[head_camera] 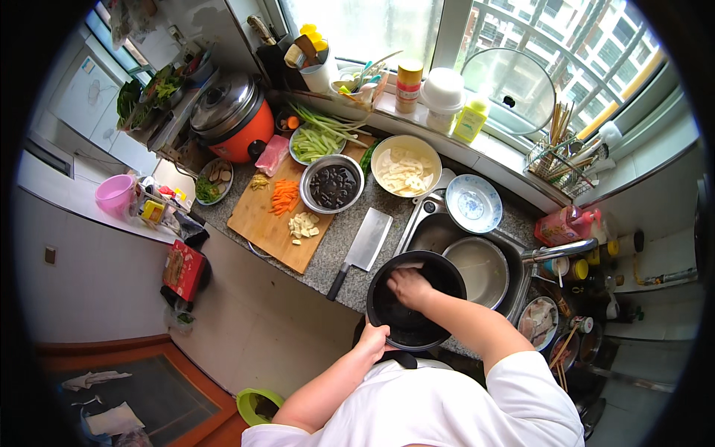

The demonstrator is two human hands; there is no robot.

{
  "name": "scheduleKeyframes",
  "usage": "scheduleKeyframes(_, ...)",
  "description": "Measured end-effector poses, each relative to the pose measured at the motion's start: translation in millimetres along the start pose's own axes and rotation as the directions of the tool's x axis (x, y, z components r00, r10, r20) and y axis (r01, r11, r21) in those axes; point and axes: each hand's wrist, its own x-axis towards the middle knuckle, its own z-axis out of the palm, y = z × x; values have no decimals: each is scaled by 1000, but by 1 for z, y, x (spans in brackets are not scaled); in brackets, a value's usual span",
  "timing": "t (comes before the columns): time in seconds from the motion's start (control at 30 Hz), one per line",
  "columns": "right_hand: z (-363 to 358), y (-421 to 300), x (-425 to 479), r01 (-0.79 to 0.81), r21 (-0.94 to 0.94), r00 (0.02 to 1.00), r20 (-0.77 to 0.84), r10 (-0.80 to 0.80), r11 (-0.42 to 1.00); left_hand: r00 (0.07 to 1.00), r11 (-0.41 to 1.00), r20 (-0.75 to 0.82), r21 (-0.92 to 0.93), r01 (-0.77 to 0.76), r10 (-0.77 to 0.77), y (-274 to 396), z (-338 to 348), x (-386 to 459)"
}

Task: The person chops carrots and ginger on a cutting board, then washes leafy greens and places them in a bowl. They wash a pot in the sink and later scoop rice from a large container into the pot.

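A black wok (447, 275) is tilted in front of my body, over the counter's front edge beside the sink. My left hand (373, 339) grips its near left rim. Inside the wok is my right hand (410, 288), fingers bent down towards the inner wall. A pale patch shows just past those fingers; whether it is a cloth or a reflection is unclear. Left of the wok lies a cleaver (371, 239) with a black handle. To the right, a steel basin of cloudy water (480, 271) sits in the steel sink (433, 232).
A wooden cutting board (285, 251) carries carrot pieces (285, 196), sliced garlic (303, 225) and a bowl of dark soaked food (333, 185). Behind stand a bowl of pale slices in water (406, 166) and a red rice cooker (234, 131). The faucet (558, 251) reaches over the sink's right side.
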Motion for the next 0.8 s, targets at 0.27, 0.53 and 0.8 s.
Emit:
scheduleKeyframes(0.27,-53,-16,-35,-294,-110,620,734,277,950,999,977,21,-212,-32,37,-16,3,17)
scheduleKeyframes(0.53,34,-66,24,-421,783,439,618,652,-459,995,994,93,-96,43,-34,0,7,6)
scheduleKeyframes(0.8,-83,-10,-57,-147,-24,502,860,95,989,1000,986,21,-164,-18,22,-16,4,15)
